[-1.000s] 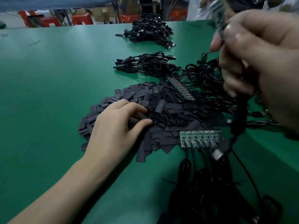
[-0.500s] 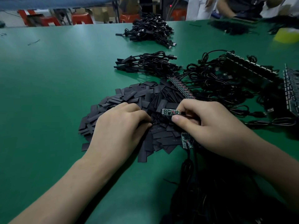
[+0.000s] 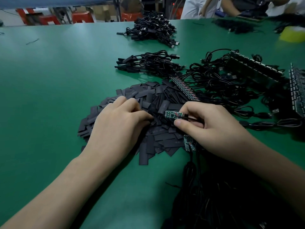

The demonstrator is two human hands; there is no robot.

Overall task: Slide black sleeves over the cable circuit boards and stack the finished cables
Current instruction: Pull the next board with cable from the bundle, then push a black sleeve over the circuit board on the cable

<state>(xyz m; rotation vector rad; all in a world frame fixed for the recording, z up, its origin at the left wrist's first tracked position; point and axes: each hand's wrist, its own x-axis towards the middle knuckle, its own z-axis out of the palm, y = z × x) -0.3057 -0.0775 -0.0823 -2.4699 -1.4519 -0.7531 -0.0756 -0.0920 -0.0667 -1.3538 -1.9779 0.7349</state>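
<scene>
A heap of flat black sleeves (image 3: 158, 100) lies mid-table. My left hand (image 3: 118, 124) rests palm-down on the heap, fingertips curled into the sleeves; whether it pinches one is hidden. My right hand (image 3: 208, 124) pinches a small green circuit board (image 3: 172, 114) with its black cable, the bare board pointing left toward my left fingertips. A strip of joined boards (image 3: 189, 142) peeks out under my right hand. Two stacks of sleeved cables lie beyond: a near stack (image 3: 148, 63) and a far stack (image 3: 153, 30).
Tangled unsleeved cables with board strips (image 3: 231, 83) fill the right side, and more cables (image 3: 222, 195) pile near my right forearm. A yellow tape roll (image 3: 292, 34) sits far right. Other people stand behind the far edge of the green table (image 3: 57, 76).
One second ago my right hand was raised close to the camera with a cable; it came down to the sleeve heap holding a single board. My left hand stayed on the heap.
</scene>
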